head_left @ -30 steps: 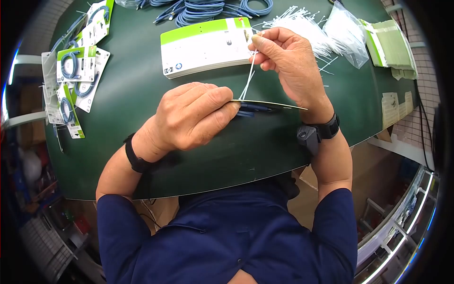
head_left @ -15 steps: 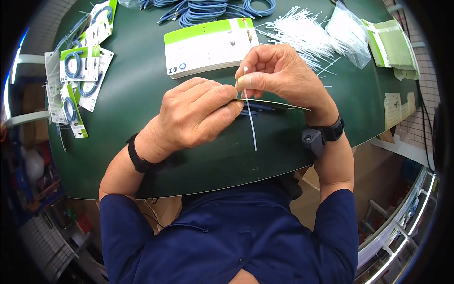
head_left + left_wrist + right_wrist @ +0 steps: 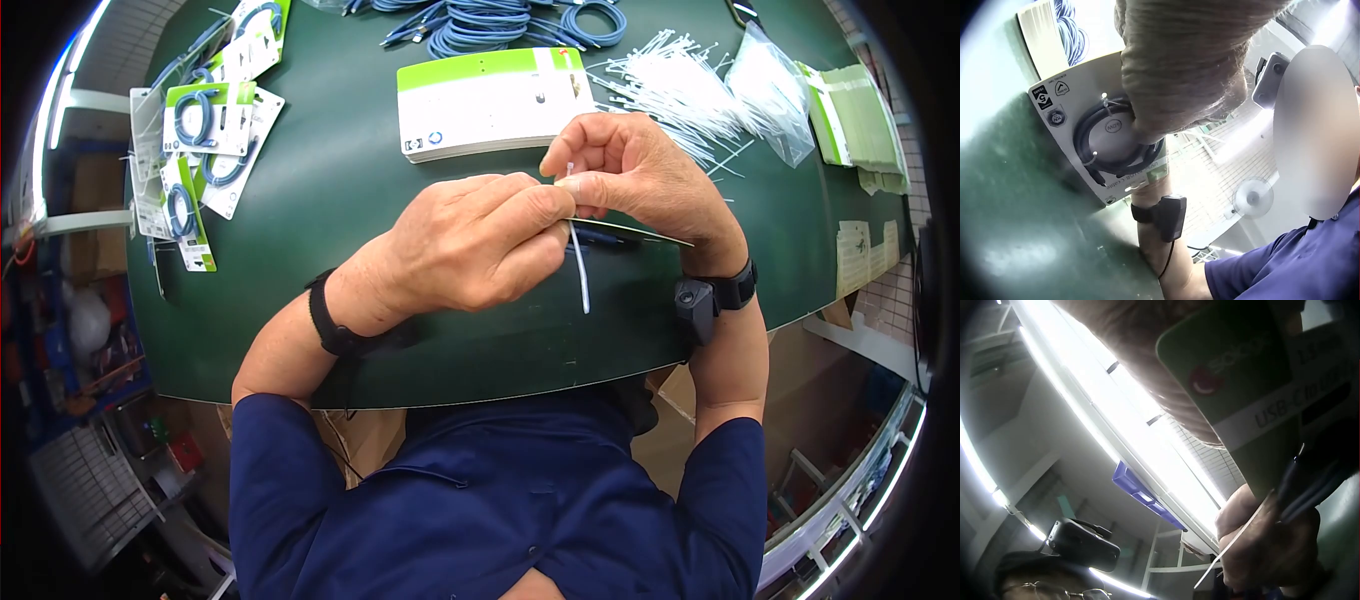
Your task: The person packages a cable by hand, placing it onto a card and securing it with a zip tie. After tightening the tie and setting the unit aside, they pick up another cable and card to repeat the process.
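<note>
My left hand (image 3: 490, 240) grips a printed cable card (image 3: 640, 231), which shows nearly edge-on in the head view. A coiled dark blue cable (image 3: 1085, 131) is fastened to its face with white ties, as the left wrist view shows. Close against the left fingertips, my right hand (image 3: 645, 185) pinches a thin white cable tie (image 3: 583, 280) between thumb and forefinger. The tie's long tail hangs down past the card's edge, and its upper end sticks up above the thumb. The green printed side of the card (image 3: 1235, 362) faces the right wrist camera.
Beyond the hands lies a stack of cards (image 3: 490, 105). Loose cable ties (image 3: 670, 85) and a plastic bag of ties (image 3: 770, 95) lie at the back right, near another card stack (image 3: 860, 125). Blue cables (image 3: 480, 25) are at the back, carded cables (image 3: 205, 120) at the left.
The right hand has come down from above the card to the left fingertips. The tie, earlier stretched upward, now has its tail hanging below. The head view has shifted slightly.
</note>
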Tool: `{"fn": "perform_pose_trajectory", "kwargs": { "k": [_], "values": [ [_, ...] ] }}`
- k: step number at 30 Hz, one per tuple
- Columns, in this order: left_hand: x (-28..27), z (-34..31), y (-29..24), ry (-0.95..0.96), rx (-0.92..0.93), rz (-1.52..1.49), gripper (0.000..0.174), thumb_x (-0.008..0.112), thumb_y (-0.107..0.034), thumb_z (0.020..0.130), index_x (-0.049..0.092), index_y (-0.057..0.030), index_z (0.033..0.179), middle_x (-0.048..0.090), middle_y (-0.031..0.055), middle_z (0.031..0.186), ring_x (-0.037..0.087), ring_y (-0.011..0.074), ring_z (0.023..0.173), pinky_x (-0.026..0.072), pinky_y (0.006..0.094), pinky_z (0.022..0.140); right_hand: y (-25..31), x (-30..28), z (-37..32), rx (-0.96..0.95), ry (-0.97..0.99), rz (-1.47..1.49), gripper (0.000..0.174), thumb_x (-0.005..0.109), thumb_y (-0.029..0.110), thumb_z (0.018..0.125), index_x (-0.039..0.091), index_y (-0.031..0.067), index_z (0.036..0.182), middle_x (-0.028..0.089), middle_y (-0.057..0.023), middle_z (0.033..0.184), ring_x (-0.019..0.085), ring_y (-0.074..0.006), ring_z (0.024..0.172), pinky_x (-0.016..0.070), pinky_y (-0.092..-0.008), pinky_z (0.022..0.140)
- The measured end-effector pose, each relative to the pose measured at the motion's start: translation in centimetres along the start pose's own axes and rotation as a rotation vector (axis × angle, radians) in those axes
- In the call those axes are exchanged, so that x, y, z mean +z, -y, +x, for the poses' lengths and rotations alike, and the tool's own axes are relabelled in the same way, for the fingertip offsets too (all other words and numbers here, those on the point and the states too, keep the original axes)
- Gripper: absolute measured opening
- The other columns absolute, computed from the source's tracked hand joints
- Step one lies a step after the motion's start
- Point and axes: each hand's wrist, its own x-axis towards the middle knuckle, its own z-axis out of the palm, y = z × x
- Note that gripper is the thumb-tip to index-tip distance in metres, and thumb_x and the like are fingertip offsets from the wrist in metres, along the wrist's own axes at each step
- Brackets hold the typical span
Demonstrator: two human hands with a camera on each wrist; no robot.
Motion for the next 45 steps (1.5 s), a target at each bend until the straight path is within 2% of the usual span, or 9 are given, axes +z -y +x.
{"fn": "perform_pose_trajectory", "kwargs": {
  "k": [5,9,12,13,16,20,29,37,45],
  "values": [
    [-0.6,0.3,0.0,0.004,-0.080,-0.077,0.020,0.078,0.002,0.070,0.069,0.0008,0.088,0.071,0.0125,0.097,0.072,0.0241,0.077,0.0598,0.0336,0.064,0.3,-0.8,0.0,-0.002,0.001,-0.045,0.019,0.075,0.010,0.093,0.069,0.0013,0.109,0.072,-0.0018,0.089,0.067,-0.0074,0.075,0.0537,-0.0206,0.065],
    [-0.9,0.4,0.1,-0.052,-0.242,-0.239,0.025,0.079,0.005,0.067,0.068,-0.0012,0.089,0.072,0.0115,0.095,0.072,0.0246,0.077,0.0593,0.0341,0.063,1.4,-2.1,-0.8,-0.071,-0.282,-0.099,0.020,0.075,0.011,0.094,0.072,0.0011,0.111,0.076,-0.0046,0.095,0.071,-0.0099,0.082,0.0571,-0.0231,0.075],
    [-1.0,0.1,0.1,0.008,-0.478,-0.308,0.026,0.080,0.006,0.067,0.069,-0.0020,0.089,0.074,0.0106,0.094,0.074,0.0247,0.079,0.0593,0.0335,0.067,1.6,-1.7,-1.8,-0.479,-0.347,-0.123,0.026,0.083,0.010,0.088,0.072,0.0014,0.110,0.077,-0.0065,0.099,0.072,-0.0149,0.088,0.0557,-0.0271,0.079],
    [-1.0,0.1,0.1,-0.015,-0.486,-0.311,0.026,0.080,0.006,0.067,0.069,-0.0020,0.089,0.074,0.0106,0.094,0.074,0.0247,0.079,0.0593,0.0335,0.067,2.0,-1.2,-1.9,-0.469,-0.334,-0.141,0.026,0.083,0.010,0.088,0.072,0.0014,0.110,0.077,-0.0065,0.099,0.072,-0.0149,0.088,0.0557,-0.0271,0.079],
    [-1.2,0.2,0.3,-0.004,-0.661,-0.374,0.023,0.081,0.006,0.070,0.071,-0.0013,0.090,0.075,0.0109,0.092,0.074,0.0244,0.080,0.0590,0.0320,0.072,3.2,1.3,-1.6,-0.709,-0.279,-0.726,0.033,0.090,0.011,0.076,0.073,0.0031,0.104,0.075,-0.0075,0.094,0.071,-0.0218,0.089,0.0541,-0.0332,0.078],
    [-0.9,-0.2,0.6,-0.017,-0.682,-0.383,0.021,0.082,0.005,0.073,0.072,-0.0011,0.090,0.076,0.0102,0.092,0.074,0.0225,0.081,0.0586,0.0308,0.075,2.1,2.2,-1.1,-0.616,-0.302,-0.900,0.042,0.095,0.013,0.064,0.074,0.0024,0.099,0.075,-0.0085,0.093,0.071,-0.0227,0.088,0.0543,-0.0335,0.077],
    [-0.7,0.0,0.6,-0.064,-0.792,-0.552,0.015,0.080,-0.001,0.078,0.075,-0.0005,0.092,0.077,0.0116,0.089,0.075,0.0214,0.079,0.0589,0.0312,0.074,1.9,2.2,-1.1,-0.563,-0.319,-0.920,0.038,0.095,0.012,0.065,0.074,0.0022,0.094,0.075,-0.0082,0.093,0.071,-0.0232,0.084,0.0550,-0.0342,0.076],
    [-0.2,0.0,0.8,-0.035,-0.840,-0.624,0.014,0.077,0.000,0.078,0.075,0.0018,0.092,0.077,0.0125,0.088,0.075,0.0178,0.085,0.0594,0.0301,0.081,1.4,2.5,-0.9,-0.544,-0.352,-0.769,0.023,0.087,0.010,0.078,0.072,0.0007,0.093,0.075,-0.0085,0.092,0.070,-0.0235,0.082,0.0555,-0.0357,0.076],
    [0.2,-0.1,0.9,-0.047,-0.890,-0.678,0.015,0.076,0.000,0.079,0.073,0.0025,0.094,0.076,0.0129,0.089,0.074,0.0175,0.090,0.0593,0.0316,0.086,1.0,3.7,-0.6,-0.618,-0.456,-1.041,0.012,0.080,0.007,0.087,0.070,0.0007,0.092,0.073,-0.0092,0.092,0.069,-0.0263,0.084,0.0551,-0.0359,0.075]
  ]
}}
